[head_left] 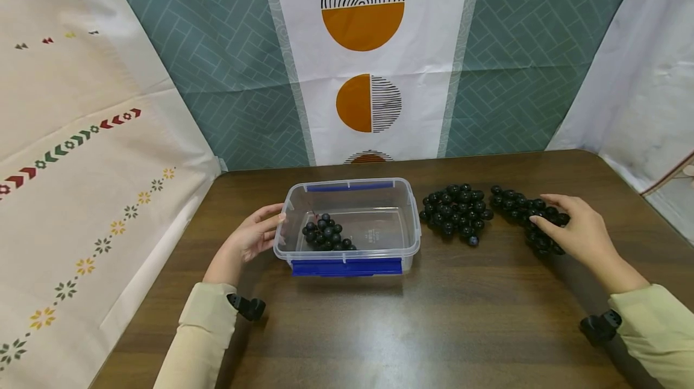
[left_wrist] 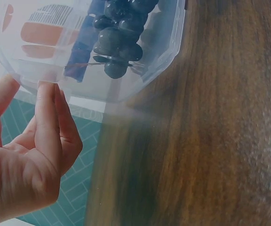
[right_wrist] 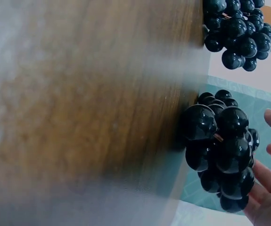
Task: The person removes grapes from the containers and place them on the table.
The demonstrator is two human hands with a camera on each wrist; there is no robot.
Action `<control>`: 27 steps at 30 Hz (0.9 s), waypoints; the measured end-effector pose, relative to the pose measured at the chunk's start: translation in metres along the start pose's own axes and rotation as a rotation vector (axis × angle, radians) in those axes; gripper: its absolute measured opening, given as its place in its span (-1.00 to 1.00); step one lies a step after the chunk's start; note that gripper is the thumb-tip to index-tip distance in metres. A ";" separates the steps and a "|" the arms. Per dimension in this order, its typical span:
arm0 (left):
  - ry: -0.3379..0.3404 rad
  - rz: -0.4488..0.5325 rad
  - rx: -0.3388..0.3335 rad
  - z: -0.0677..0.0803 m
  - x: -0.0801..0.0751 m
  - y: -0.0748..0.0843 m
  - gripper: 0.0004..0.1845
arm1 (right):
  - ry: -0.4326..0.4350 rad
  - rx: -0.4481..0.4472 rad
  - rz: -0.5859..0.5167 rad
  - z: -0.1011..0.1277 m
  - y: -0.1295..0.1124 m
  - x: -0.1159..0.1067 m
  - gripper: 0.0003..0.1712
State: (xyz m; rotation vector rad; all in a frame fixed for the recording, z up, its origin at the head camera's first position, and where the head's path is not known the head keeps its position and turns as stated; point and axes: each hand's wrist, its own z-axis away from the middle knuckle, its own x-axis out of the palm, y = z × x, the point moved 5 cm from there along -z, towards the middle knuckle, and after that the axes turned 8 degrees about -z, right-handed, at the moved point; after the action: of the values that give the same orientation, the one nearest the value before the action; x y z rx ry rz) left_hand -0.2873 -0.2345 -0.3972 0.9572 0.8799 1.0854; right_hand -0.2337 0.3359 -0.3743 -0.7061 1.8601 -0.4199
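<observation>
1. While the left hand (head_left: pixel 255 235) rests relaxed against the clear tub (head_left: pixel 347 187), the right hand (head_left: pixel 575 229) reaches over the far-right grape bunch (head_left: pixel 520 205) on the desk (head_left: pixel 461 317).
2. Left wrist view: straight fingers (left_wrist: pixel 48 117) touch the tub wall; nothing gripped.
3. Right wrist view: fingers spread beside the bunch, not closed; a loose grasp could shed grapes.

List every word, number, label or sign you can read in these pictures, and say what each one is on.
None can be read.
Container: faint embossed marking on the clear floor, too small to read.
Container label with barcode-like lines, seen through the plastic: blurred, unreadable.
Backdrop: only orange and black patterns, no writing.
</observation>
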 end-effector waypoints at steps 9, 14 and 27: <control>0.000 -0.003 0.002 0.000 0.000 -0.003 -0.47 | 0.030 -0.113 0.064 -0.002 -0.010 0.003 -0.51; 0.001 0.006 0.008 0.001 0.001 -0.003 -0.49 | 0.022 -0.150 0.109 -0.003 -0.014 0.004 -0.52; 0.002 0.022 0.005 0.000 0.001 -0.001 -0.49 | 0.040 -0.308 0.252 -0.006 -0.038 0.007 -0.53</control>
State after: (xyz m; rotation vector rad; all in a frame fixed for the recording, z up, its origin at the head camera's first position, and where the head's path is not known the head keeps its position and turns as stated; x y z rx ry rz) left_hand -0.2867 -0.2339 -0.3985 0.9716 0.8761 1.1037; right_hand -0.2310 0.3022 -0.3547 -0.6566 2.0443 0.0167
